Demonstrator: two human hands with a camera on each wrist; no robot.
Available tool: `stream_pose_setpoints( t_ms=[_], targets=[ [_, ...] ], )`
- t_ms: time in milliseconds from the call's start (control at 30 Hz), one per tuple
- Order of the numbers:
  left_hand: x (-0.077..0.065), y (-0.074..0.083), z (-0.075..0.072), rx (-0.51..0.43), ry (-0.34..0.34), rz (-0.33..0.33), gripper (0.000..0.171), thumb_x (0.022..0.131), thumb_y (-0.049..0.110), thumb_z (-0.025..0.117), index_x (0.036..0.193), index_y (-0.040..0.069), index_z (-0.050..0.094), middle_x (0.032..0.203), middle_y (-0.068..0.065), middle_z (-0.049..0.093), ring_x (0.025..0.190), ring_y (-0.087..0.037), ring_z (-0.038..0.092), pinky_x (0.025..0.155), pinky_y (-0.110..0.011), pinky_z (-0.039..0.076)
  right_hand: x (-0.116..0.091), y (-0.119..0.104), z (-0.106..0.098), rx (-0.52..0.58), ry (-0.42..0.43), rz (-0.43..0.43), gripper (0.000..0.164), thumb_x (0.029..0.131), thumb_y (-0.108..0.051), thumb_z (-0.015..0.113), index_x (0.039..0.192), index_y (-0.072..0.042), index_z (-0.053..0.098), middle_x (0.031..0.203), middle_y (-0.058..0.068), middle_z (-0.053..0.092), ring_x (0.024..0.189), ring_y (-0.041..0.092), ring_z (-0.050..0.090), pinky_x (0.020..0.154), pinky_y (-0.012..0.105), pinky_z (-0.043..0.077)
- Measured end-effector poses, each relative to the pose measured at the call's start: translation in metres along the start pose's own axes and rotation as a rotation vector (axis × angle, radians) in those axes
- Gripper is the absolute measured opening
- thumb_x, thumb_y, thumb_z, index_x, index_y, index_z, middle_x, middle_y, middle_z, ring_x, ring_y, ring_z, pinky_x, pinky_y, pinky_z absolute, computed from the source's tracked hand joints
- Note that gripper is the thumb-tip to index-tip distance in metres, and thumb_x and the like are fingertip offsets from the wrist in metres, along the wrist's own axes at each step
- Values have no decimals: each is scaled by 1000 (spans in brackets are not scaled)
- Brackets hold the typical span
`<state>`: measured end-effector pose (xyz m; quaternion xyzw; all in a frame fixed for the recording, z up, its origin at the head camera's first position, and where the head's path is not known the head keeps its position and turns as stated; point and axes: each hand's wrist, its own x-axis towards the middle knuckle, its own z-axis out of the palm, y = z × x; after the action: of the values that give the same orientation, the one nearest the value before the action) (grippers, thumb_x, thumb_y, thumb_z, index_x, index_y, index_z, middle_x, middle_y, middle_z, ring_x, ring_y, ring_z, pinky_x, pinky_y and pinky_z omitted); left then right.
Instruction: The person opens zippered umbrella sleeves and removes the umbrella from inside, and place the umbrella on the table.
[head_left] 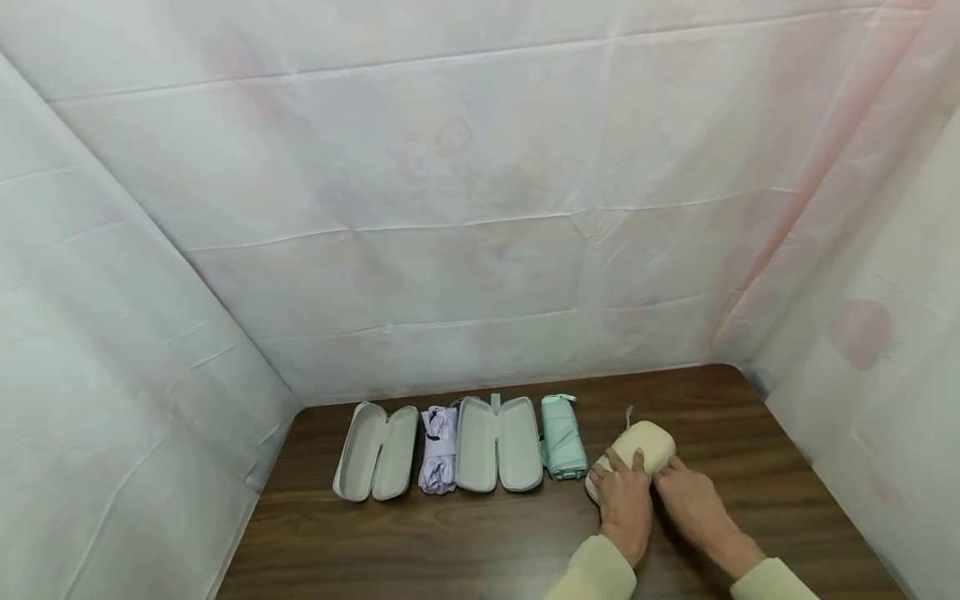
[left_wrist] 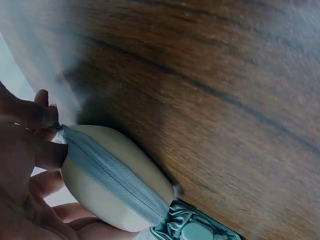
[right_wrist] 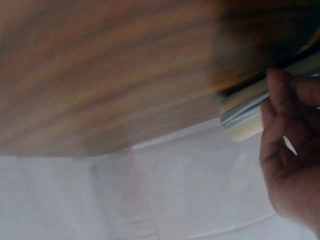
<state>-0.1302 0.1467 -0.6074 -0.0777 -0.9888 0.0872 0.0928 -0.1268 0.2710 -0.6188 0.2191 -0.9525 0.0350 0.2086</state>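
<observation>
A cream zip case (head_left: pixel 654 443) lies at the right of the table, its lid down. My left hand (head_left: pixel 626 497) holds it from above, fingers spread over the top and curled round its side. The right hand (head_left: pixel 693 500) is at the case's near right side. Grey zipper tape (left_wrist: pixel 110 172) runs along the case's edge in the left wrist view, and fingertips pinch the small zipper pull at its end. In the right wrist view, the right thumb and fingers meet at the case's seam (right_wrist: pixel 245 112); the pull is mostly hidden by them.
To the left stand a folded green umbrella (head_left: pixel 564 437), an open grey case (head_left: pixel 476 446), a folded purple umbrella (head_left: pixel 438 450) and another open grey case (head_left: pixel 360 454). The wooden table (head_left: pixel 450 550) ends at white sheeting (head_left: pixel 465 275) behind and at both sides.
</observation>
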Motion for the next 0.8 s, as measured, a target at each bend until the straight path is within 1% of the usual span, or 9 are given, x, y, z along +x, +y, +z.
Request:
stream_pose_setpoints(
  t_ms=[133, 233, 300, 400, 467, 567, 633, 733, 800],
  targets=[
    [3, -3, 0, 0, -29, 3, 50, 98, 53, 68, 146, 57, 54, 140, -4, 67, 107, -30, 72, 91, -38, 55, 2, -10, -2, 32, -37, 81, 22, 78, 8, 85, 92, -5, 75, 88, 7, 72, 81, 22, 63, 50, 33, 53],
    [3, -9, 1, 14, -25, 21, 58, 93, 56, 74, 147, 56, 53, 140, -3, 66, 108, -28, 72, 91, -37, 56, 4, -11, -2, 34, -62, 90, 21, 79, 8, 83, 90, -7, 74, 84, 4, 71, 81, 21, 61, 52, 35, 53],
    [2, -16, 3, 17, -9, 56, 65, 88, 59, 78, 148, 53, 54, 140, -3, 66, 109, -27, 72, 91, -35, 56, 5, -11, -2, 45, -75, 94, 20, 80, 7, 83, 87, -8, 72, 82, 3, 70, 78, 21, 61, 50, 35, 52],
    [1, -34, 2, -23, 25, 162, 65, 88, 59, 79, 147, 42, 59, 138, -3, 65, 107, -23, 72, 85, -29, 57, 4, -10, -1, 72, -71, 120, 22, 79, 4, 84, 81, -11, 68, 77, 2, 68, 72, 20, 58, 47, 33, 48],
    [1, -51, 0, -100, 41, 249, 58, 91, 53, 79, 143, 34, 63, 137, -3, 65, 108, -20, 71, 82, -26, 58, 2, -9, 0, 87, -60, 136, 23, 78, 2, 84, 78, -12, 66, 73, 0, 66, 66, 18, 54, 45, 31, 45],
    [1, -75, -4, -233, 6, 377, 50, 95, 42, 78, 141, 28, 66, 143, -2, 62, 118, -16, 68, 88, -25, 57, -2, -5, 1, 83, -23, 146, 22, 78, 1, 85, 78, -13, 68, 71, -3, 66, 63, 14, 50, 44, 28, 41],
    [-1, -87, -6, -286, -31, 449, 52, 95, 38, 78, 145, 26, 65, 148, -3, 60, 128, -15, 64, 97, -24, 55, -3, -3, 2, 75, 9, 145, 21, 77, 0, 86, 78, -14, 70, 71, -4, 66, 63, 14, 50, 45, 27, 42],
    [-5, -93, -9, -297, -81, 507, 56, 97, 35, 78, 149, 24, 61, 153, -6, 57, 134, -15, 60, 103, -24, 52, -6, -1, 3, 73, 47, 140, 20, 75, -1, 87, 79, -13, 71, 71, -4, 65, 63, 14, 51, 45, 27, 42],
    [-10, -91, -11, -266, -95, 500, 58, 97, 36, 78, 150, 25, 60, 154, -7, 56, 132, -15, 61, 99, -23, 53, -7, -2, 3, 81, 60, 131, 20, 73, 0, 87, 79, -12, 72, 71, -3, 65, 63, 15, 51, 45, 27, 42]
  ],
)
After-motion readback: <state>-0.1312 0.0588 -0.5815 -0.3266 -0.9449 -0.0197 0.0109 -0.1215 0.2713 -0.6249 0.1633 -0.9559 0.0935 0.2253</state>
